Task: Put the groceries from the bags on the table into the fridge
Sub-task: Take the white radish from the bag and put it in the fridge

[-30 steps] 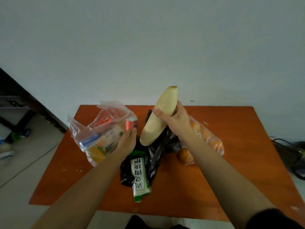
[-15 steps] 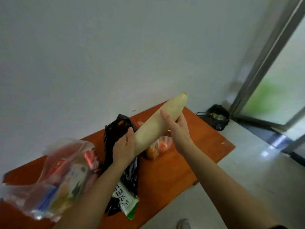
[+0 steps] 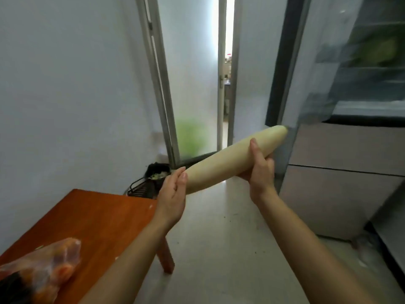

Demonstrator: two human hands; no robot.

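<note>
Turning from the table (image 3: 98, 216), the person now faces the fridge (image 3: 341, 150), which was out of sight a second ago. The white radish (image 3: 223, 163) is in the air between the two, its thick end toward the fridge. The right hand (image 3: 260, 172) grasps its middle, and the left hand (image 3: 173, 194) props the thin end with straight fingers. Loading looks to be next; a bag (image 3: 43, 270) waits at the table's near edge.

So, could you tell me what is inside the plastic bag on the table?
Orange fruits show through the plastic bag; their number and anything beneath them are hidden by blurred film and the frame edge.
</note>
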